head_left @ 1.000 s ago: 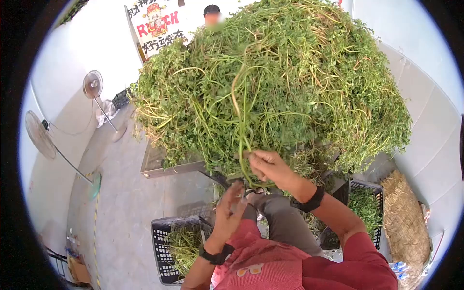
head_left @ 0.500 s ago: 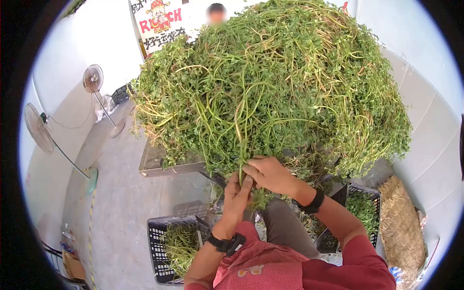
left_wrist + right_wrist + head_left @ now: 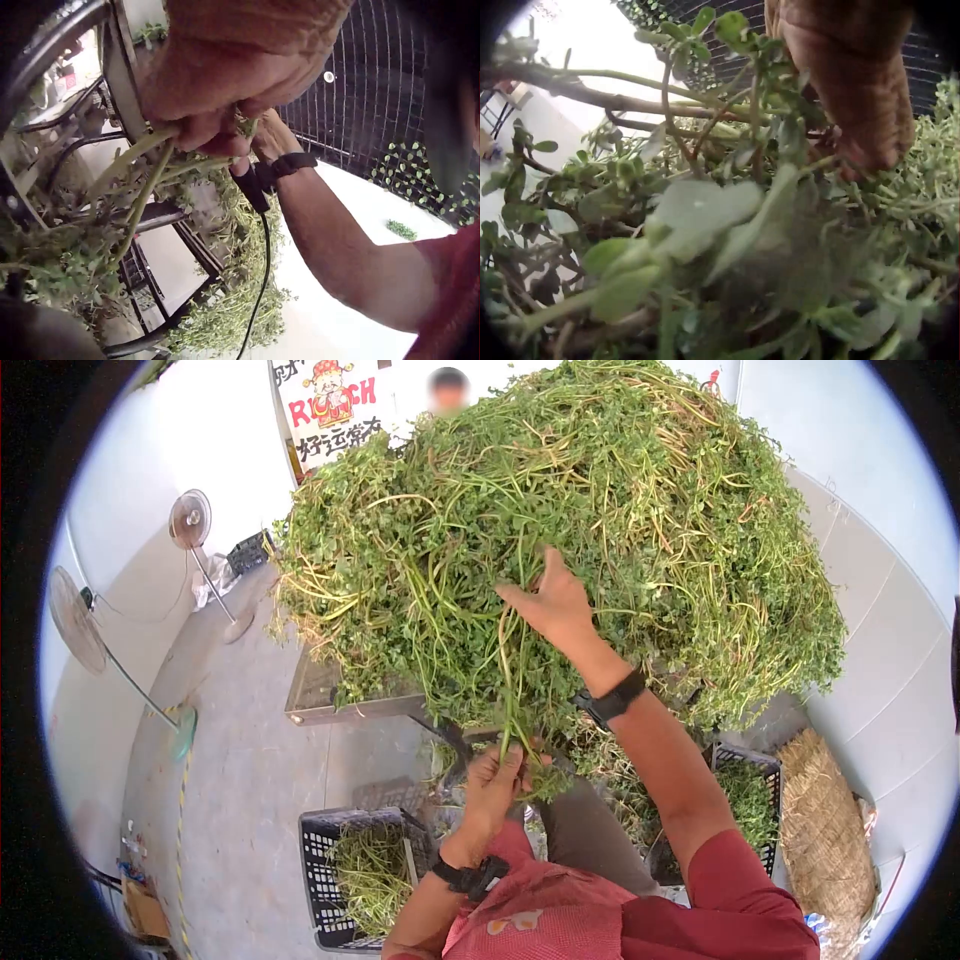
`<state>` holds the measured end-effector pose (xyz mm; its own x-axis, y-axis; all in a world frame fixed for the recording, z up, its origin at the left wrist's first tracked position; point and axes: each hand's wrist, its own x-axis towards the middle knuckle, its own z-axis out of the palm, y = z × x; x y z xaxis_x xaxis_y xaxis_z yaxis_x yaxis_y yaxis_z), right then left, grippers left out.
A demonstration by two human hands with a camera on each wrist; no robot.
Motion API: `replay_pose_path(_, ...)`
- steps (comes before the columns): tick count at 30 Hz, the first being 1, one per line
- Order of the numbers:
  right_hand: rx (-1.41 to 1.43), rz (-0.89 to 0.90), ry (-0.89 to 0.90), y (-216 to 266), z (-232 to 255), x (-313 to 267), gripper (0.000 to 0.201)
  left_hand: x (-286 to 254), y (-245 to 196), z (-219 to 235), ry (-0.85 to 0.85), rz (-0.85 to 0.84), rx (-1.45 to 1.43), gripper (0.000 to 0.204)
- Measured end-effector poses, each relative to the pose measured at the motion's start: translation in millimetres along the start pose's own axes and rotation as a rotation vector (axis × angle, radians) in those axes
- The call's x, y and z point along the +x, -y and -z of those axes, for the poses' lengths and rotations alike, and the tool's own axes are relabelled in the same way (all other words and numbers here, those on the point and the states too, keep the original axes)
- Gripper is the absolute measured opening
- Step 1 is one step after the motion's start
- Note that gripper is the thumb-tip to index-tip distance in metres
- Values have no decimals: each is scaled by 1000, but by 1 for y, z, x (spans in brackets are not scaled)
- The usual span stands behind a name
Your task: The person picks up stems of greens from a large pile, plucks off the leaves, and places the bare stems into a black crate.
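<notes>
My left hand (image 3: 490, 785) is low in front of my lap, its thumb and fingers pinching a few long green stems (image 3: 510, 705) that rise toward the pile. The left wrist view shows those stems (image 3: 146, 191) coming out from under the curled fingers of the left hand (image 3: 232, 60). Farther up, my right hand (image 3: 557, 605) reaches over the front of a big heap of leafy greens (image 3: 700, 550), thumb and forefinger spread apart. Small rounded fleshy leaves (image 3: 705, 206), like purslane, crowd the right wrist view and partly hide the right hand's (image 3: 859, 90) fingertips.
The heap lies on a table whose edge (image 3: 355, 707) shows at left. Black crates stand either side of my legs, the left one (image 3: 313, 860) with stems, the right one (image 3: 777, 770) with greens. Two fans (image 3: 190, 520) stand left; a straw roll (image 3: 825, 840) lies right. Another person (image 3: 447, 390) is behind the heap.
My hands came together at the stems, then parted. The left hand now grips the stems lower down, near my lap; the right has let go and moved up over the heap.
</notes>
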<state>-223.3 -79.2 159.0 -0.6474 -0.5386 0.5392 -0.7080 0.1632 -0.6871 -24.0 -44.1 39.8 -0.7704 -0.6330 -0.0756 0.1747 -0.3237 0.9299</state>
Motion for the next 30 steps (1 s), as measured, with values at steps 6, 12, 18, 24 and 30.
replay_pose_path(6,592,-189,277,-23,4,0,29,-24,22,17,17,-4,-38,28)
replay_pose_path(12,564,-178,270,-29,55,-13,26,-49,43,27,108,64,-330,26)
replay_pose_path(18,731,-437,170,-54,75,-17,25,-73,56,21,90,265,-507,24)
replay_pose_path(24,1009,-531,267,-86,85,-37,34,-82,62,22,109,216,-374,16)
replay_pose_path(30,1050,-548,430,-98,87,-87,53,-84,50,13,42,196,5,20)
